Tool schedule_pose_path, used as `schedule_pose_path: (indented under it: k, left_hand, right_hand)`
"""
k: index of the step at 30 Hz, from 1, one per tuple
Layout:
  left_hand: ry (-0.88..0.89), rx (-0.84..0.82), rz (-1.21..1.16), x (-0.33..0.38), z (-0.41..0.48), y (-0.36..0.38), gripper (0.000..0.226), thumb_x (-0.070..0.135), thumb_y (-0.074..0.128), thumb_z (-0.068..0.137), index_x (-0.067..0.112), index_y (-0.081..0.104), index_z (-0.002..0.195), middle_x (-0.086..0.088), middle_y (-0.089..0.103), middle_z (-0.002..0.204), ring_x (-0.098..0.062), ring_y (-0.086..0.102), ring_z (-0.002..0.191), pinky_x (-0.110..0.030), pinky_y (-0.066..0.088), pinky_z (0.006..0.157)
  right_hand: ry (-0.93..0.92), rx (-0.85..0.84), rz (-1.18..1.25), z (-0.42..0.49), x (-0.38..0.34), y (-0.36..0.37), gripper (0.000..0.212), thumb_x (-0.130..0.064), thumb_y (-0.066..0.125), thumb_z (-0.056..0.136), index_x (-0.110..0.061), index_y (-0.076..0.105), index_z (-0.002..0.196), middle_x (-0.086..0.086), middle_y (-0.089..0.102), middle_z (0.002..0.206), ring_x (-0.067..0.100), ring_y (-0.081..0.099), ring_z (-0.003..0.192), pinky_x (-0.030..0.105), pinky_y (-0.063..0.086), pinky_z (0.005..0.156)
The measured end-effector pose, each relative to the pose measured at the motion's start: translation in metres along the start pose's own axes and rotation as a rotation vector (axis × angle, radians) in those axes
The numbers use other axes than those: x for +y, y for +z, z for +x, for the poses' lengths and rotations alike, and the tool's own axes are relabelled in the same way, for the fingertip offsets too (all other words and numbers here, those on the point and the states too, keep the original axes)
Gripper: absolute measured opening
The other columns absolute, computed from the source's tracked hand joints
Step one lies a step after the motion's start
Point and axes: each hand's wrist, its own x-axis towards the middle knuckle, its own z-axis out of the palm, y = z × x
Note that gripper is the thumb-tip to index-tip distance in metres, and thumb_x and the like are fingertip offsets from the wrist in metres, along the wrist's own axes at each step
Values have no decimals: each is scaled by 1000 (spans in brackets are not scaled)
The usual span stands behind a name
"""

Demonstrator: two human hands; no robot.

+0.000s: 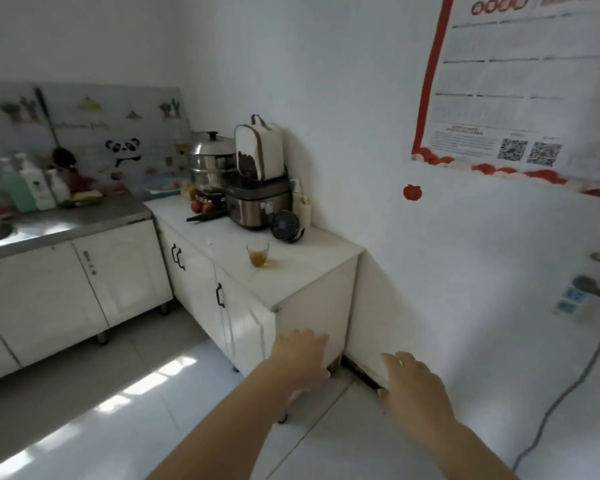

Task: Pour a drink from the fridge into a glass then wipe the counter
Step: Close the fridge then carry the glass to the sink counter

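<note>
Glass tumbler (257, 254), seemingly part-filled with amber drink, stands on the white surface (302, 271), at twelve o'clock from both hands. Likely fragile and slippery; grip its sides. Left hand (302, 358) and right hand (409, 386) hover empty, fingers apart.

glass (257, 254): clear, glossy | counter (291, 271): smooth white | steamer pot (211, 157): shiny metal
</note>
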Motion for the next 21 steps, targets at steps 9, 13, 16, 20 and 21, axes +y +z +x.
schedule_pose_path:
  k: [9, 13, 16, 20, 21]
  left_hand:
    - [-121, 59, -80, -117, 65, -14, 58, 37, 50, 93, 16, 28, 144, -10, 41, 142, -31, 41, 129, -45, 32, 106]
    - [-149, 78, -103, -155, 98, -24, 56, 37, 49, 94, 16, 30, 142, -10, 44, 139, -30, 42, 128, -44, 33, 105]
    - [-159, 78, -111, -177, 122, -27, 55, 37, 50, 94, 16, 31, 141, -9, 46, 137, -30, 43, 126, -43, 34, 103]
    - [-176, 87, -147, -202, 156, -29, 59, 37, 50, 94, 17, 27, 144, -8, 45, 138, -29, 43, 127, -43, 35, 104]
    - [-183, 91, -158, -208, 166, -29, 61, 38, 50, 94, 17, 25, 145, -8, 44, 139, -29, 43, 128, -42, 35, 103]
  right_hand:
    - [-118, -36, 26, 131, -86, 2, 40, -31, 45, 92, -21, 38, 129, 5, 44, 130, 25, 47, 113, 36, 43, 91]
    - [-134, -42, 76, 184, -112, 1, 46, -29, 44, 92, -18, 35, 135, 7, 41, 136, 26, 45, 119, 33, 40, 96]
    - [-149, -65, 85, 219, -127, 1, 47, -30, 45, 92, -17, 33, 136, 7, 39, 139, 27, 44, 121, 34, 40, 97]
    - [-184, -69, 120, 264, -140, 2, 51, -29, 47, 92, -17, 31, 139, 7, 40, 138, 26, 44, 121, 34, 41, 98]
    - [-190, -68, 128, 276, -142, 3, 51, -29, 47, 92, -18, 31, 139, 6, 40, 139, 26, 43, 122, 34, 40, 99]
